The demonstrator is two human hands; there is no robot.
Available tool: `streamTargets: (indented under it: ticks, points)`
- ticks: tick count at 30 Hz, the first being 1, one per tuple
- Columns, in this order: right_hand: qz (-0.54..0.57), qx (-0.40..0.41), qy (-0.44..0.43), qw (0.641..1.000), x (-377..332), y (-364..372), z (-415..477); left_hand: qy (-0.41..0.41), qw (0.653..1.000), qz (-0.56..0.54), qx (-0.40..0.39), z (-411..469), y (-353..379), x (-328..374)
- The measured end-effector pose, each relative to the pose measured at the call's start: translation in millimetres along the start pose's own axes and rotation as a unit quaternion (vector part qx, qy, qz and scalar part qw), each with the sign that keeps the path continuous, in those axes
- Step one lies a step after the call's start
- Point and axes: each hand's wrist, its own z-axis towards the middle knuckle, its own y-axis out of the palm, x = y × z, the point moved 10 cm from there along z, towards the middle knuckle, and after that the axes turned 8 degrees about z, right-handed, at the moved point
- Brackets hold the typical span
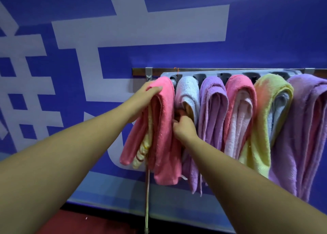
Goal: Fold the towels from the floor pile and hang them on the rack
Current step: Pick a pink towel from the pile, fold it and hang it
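Both arms reach far forward and up toward the rack (208, 74) on the blue wall (265, 39), bare forearms nearly straight.

The left hand (145, 95) is the higher one. It comes in from the left of the pink towel (164, 127), and its fingers (155, 88) curl over the top of the fold where the towel drapes over the leftmost end of the rack, holding it there. This pink towel hangs folded in several layers, with a yellow striped edge showing among them on its left side.

The right hand (184, 127) sits lower, wrist bent slightly upward. Its fingers are curled tight and buried in the narrow gap between the pink towel and the pale lilac towel (188, 90) just beside it. It touches the pink towel's right edge, but whether it pinches that towel or the pale one I cannot tell.

Further right, side by side and touching, hang a purple towel (212, 106), a pink-and-white towel (238, 110), a yellow towel (265, 127) and a large purple towel (304, 127). A thin metal pole (147, 198) runs down below the rack's left end to the red floor (70, 223).
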Motion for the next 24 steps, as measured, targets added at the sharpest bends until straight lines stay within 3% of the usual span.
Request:
streamTargets:
  ticks: [3,8,13,16,19,22,24]
  points:
    - [-0.055,0.023,-0.015,0.998,0,-7,-8,-0.034,0.999,-0.013,-0.008,-8,-1,-22]
    - [-0.089,-0.089,-0.023,0.992,14,17,-41,-0.075,0.997,-0.005,-0.034,-38,5,-70]
    - [-0.082,-0.124,-0.035,0.988,26,14,-90,-0.128,0.986,0.096,-0.049,-86,14,-140]
    - [-0.067,-0.146,-0.034,0.986,38,23,-109,-0.166,0.979,0.101,-0.058,-117,32,-172]
    - [0.010,-0.133,0.048,0.990,45,31,-95,-0.196,0.976,0.081,-0.054,-141,45,-191]
    - [-0.016,-0.160,0.087,0.983,55,47,-89,-0.220,0.973,0.062,-0.038,-153,51,-212]
    - [-0.075,-0.100,0.100,0.987,65,34,-92,-0.228,0.969,0.089,-0.029,-155,54,-226]
